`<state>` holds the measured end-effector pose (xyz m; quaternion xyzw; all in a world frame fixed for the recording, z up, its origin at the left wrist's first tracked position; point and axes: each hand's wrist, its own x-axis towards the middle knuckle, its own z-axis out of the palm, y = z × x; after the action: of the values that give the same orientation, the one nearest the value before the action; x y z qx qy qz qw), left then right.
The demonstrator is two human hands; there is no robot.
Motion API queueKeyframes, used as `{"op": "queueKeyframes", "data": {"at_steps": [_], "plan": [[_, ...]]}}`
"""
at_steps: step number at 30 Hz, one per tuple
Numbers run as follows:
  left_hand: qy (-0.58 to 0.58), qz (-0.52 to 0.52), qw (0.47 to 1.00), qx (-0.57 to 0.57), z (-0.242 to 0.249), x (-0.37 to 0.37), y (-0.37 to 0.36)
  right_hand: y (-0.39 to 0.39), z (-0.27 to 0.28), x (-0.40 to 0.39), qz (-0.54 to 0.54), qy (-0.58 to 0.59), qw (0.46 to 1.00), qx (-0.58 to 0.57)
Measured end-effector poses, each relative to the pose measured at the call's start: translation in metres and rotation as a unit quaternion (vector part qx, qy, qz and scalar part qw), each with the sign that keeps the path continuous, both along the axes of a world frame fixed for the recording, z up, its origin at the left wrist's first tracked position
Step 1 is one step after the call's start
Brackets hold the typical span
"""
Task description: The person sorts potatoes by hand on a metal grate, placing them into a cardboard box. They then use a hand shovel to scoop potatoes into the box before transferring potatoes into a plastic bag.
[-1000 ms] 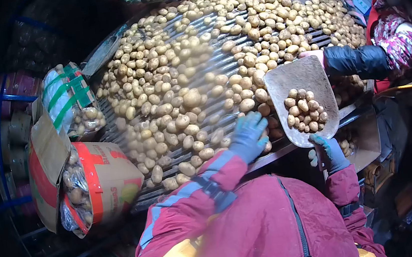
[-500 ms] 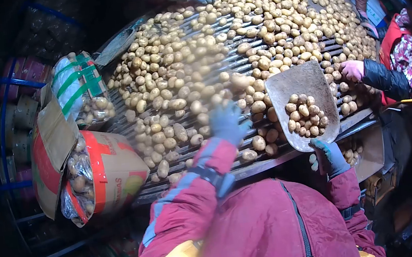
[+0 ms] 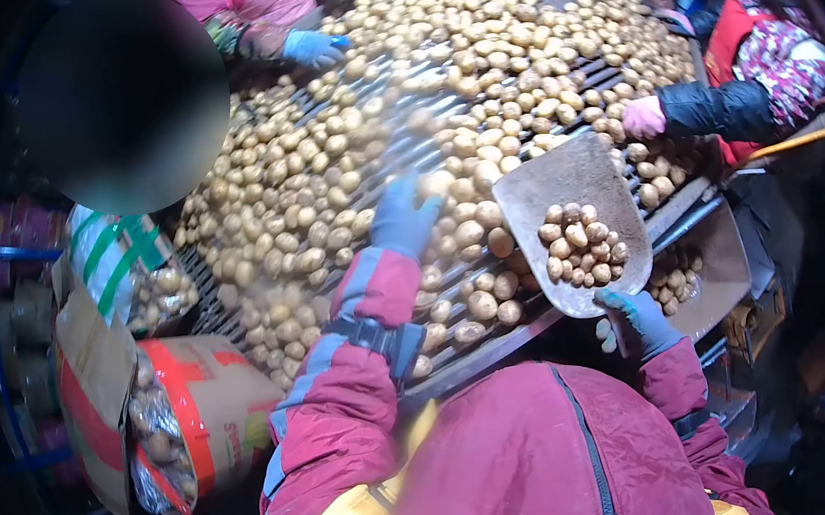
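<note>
My left hand [image 3: 405,216], in a blue-grey glove, reaches over the slatted sorting table [image 3: 423,116]. Its fingers are apart, nearest to loose potatoes [image 3: 470,233], and I see nothing held in it. A worn, dirty metal scoop [image 3: 565,181] rests tilted over the table's near edge, with a small heap of potatoes [image 3: 582,245] in its lower part. My gloved right hand [image 3: 643,322] is closed at the near end of this scoop; the grip itself is partly hidden. Potatoes spread over most of the slats around both hands.
Left of the table stands a cardboard box [image 3: 219,378] with bagged potatoes, behind it a green-taped package [image 3: 125,252]. Below the scoop sits another box [image 3: 721,270] holding potatoes. Co-workers' gloved hands, one blue [image 3: 315,48] and one pink [image 3: 644,117], work at the table.
The view has turned, so the table and scoop appear shifted left. My left hand has moved a little farther over the table. My right hand keeps hold of the scoop.
</note>
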<state>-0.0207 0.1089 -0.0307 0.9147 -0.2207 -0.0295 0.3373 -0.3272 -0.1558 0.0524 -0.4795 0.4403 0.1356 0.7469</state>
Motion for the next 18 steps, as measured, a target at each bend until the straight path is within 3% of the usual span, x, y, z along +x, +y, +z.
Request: {"op": "queueKeyframes", "data": {"at_steps": [1,3,5,7,8,9,10,11,12,13,15,16,17,18], "plan": [[0.003,-0.022,1.000,0.011,0.002,0.004,-0.012,0.000,-0.001,-0.006,-0.010,-0.006,1.000,0.007],[0.015,-0.050,0.982,0.181,0.009,0.002,-0.040,0.000,0.000,-0.019,-0.034,-0.017,0.999,0.020],[-0.026,-0.081,0.974,0.211,-0.010,0.012,-0.052,0.000,-0.002,-0.036,-0.016,0.021,1.000,0.016],[-0.014,-0.079,0.997,-0.007,-0.026,0.027,-0.055,-0.001,-0.005,-0.052,-0.009,0.038,0.999,0.035],[0.055,-0.085,0.995,-0.021,-0.062,0.056,-0.050,-0.002,0.003,-0.057,0.009,0.034,0.999,0.035],[0.297,-0.019,0.942,-0.158,-0.017,0.044,-0.064,0.001,0.006,-0.060,0.030,0.026,0.999,0.033],[0.477,0.115,0.823,-0.287,0.031,0.031,-0.079,0.010,0.004,-0.061,-0.008,-0.012,1.000,0.013],[0.496,0.101,0.774,-0.380,0.032,0.026,-0.089,0.013,0.001,-0.063,-0.008,-0.001,1.000,-0.003],[0.562,0.047,0.727,-0.393,0.042,0.027,-0.090,0.017,-0.002,-0.065,-0.009,0.010,1.000,-0.019],[0.587,0.044,0.715,-0.376,0.049,0.019,-0.092,0.016,-0.002,-0.066,0.027,0.072,0.997,-0.024],[0.611,-0.008,0.698,-0.374,0.060,0.006,-0.106,0.012,0.010,-0.065,0.077,0.081,0.993,-0.036],[0.608,-0.002,0.701,-0.373,0.048,0.004,-0.116,0.009,0.005,-0.065,0.097,0.079,0.991,-0.052],[0.605,-0.060,0.708,-0.359,0.048,-0.005,-0.122,0.007,0.002,-0.066,0.120,0.079,0.988,-0.065],[0.568,0.007,0.743,-0.354,0.094,-0.048,-0.147,0.001,0.004,-0.065,0.153,0.120,0.980,-0.045]]}}
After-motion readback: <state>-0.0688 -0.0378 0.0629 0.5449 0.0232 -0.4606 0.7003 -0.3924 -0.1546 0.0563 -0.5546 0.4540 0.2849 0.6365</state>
